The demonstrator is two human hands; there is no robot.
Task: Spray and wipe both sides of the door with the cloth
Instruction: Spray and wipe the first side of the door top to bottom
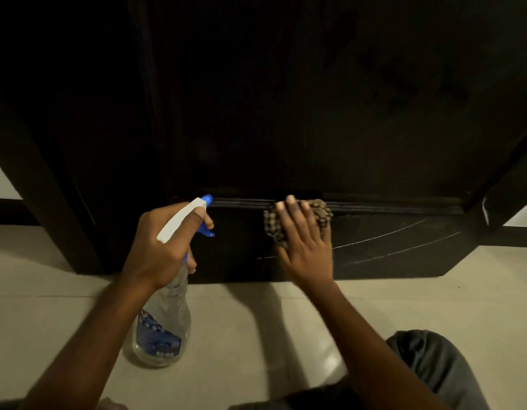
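A dark wooden door (286, 113) fills the upper view, seen from low down near its bottom rail. My left hand (161, 247) grips the neck of a clear spray bottle (163, 329) with a white and blue spray head, its nozzle pointing at the door's lower panel. My right hand (303, 241) presses a bunched checked cloth (321, 213) flat against the door just under a horizontal moulding. The fingers of that hand are spread and straight over the cloth. Thin pale streaks show on the panel to the right of the cloth.
The dark door frame (49, 187) stands at the left and another frame post (504, 184) at the right. Pale floor tiles (256, 335) run under the door. My knee in dark trousers (439, 368) is at the lower right.
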